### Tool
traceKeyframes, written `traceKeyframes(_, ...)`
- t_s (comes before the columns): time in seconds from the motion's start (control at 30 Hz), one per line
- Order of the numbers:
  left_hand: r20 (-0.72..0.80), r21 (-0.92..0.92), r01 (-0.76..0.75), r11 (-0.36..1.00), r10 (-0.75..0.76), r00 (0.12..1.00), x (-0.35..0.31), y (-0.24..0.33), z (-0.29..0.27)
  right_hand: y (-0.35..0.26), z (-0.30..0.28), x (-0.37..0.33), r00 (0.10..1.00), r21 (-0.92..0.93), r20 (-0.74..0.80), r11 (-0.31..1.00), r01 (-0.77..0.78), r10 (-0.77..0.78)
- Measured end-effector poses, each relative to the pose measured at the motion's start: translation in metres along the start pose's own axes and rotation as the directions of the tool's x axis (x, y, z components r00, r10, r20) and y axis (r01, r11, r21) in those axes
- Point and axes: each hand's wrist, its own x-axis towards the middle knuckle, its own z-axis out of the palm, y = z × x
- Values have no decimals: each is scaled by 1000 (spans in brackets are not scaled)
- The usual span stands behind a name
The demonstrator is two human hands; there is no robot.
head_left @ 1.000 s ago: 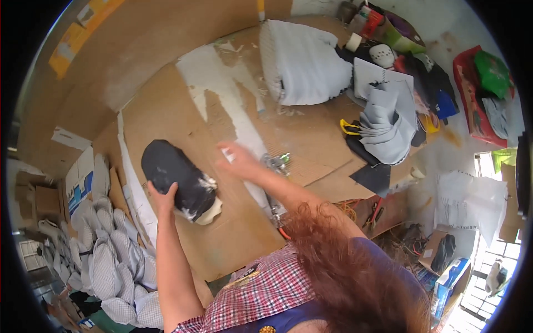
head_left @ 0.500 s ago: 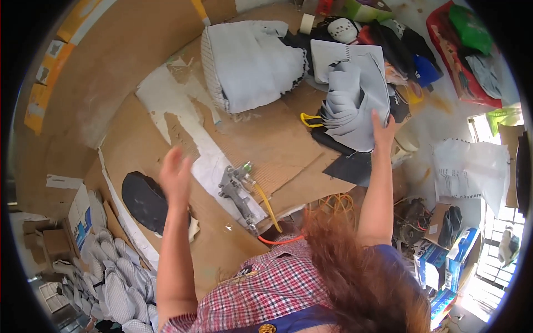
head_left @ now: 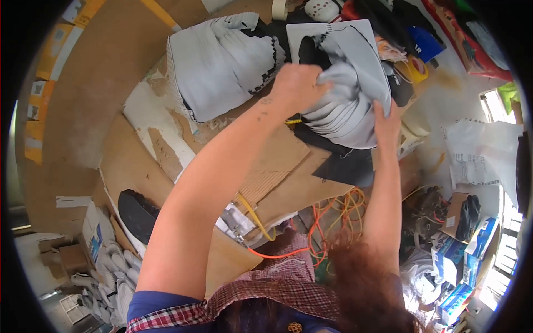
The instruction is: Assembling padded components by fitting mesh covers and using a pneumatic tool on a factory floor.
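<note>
A fanned stack of grey fabric pieces [head_left: 344, 119] lies on dark material at the far right of the cardboard-covered table. My left hand [head_left: 300, 86] reaches across to the stack's left side, its fingers closed on a grey piece that is blurred by motion. At the right edge of the stack, my right hand [head_left: 387, 123] grips the layers with the thumb along the top; its other fingers are mostly hidden beneath. A white board [head_left: 333, 29] shows behind the stack. To the left sits a larger pile of grey-white fabric [head_left: 222, 66] with jagged dark edges.
On the cardboard [head_left: 266, 183] nearer me lies a metal spray gun [head_left: 236, 222] with a yellow and orange hose, partly behind my left arm. A black pad [head_left: 136, 213] rests at the left. Grey padded pieces [head_left: 114, 272] are heaped lower left; blue-white boxes [head_left: 461, 266] stand lower right.
My left hand has swung from above the left cardboard to the grey stack and closed there. My right hand stays on the stack's right edge. The stack's top layers have shifted, and the view has moved.
</note>
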Motion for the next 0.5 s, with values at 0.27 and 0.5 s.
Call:
traceKeyframes(0.27,-464,-110,-71,991,12,886,-9,17,-133,20,30,40,993,153,50,983,98,-107)
traceKeyframes(0.5,-711,-636,-231,736,-443,546,-56,4,-268,-3,50,51,982,-159,8,969,188,-189)
